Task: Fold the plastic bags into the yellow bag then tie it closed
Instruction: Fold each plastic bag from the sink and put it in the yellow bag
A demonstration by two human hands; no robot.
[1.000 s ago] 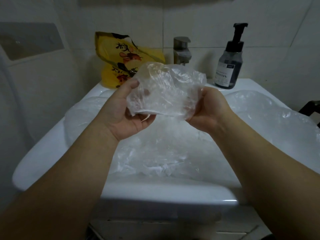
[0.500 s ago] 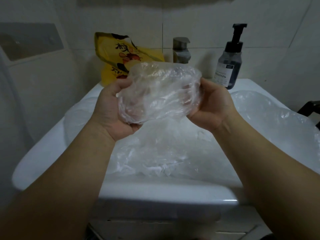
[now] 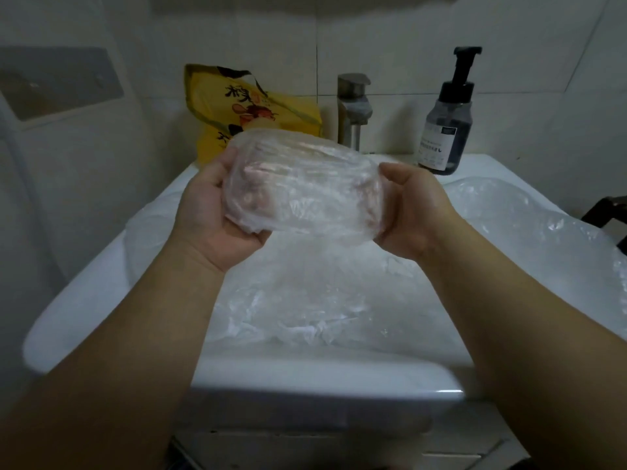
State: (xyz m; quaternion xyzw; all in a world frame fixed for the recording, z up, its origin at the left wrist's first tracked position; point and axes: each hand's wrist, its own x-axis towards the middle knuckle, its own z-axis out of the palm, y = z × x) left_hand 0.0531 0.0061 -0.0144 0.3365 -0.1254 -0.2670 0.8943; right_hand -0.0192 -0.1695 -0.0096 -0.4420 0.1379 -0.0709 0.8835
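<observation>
Your L hand [image 3: 210, 215] & R hand [image 3: 415, 215], fingers [image 3: 395, 174] curled round a folded clear bag [image 3: 305, 195] over sink [image 3: 305, 378], yellow bag [image 3: 237, 103] behind.

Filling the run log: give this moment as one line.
step: fold clear bag | left grip: holds bag's left end | right grip: holds right end | yellow bag: behind, beside tap | loose bags: in sink

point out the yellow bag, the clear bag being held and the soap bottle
yellow bag [image 3: 234, 103], head view, on its printed front panel
clear bag [image 3: 305, 195], head view, on the middle of the folded bundle
soap bottle [image 3: 448, 127], head view, on the dark body above the label
</observation>
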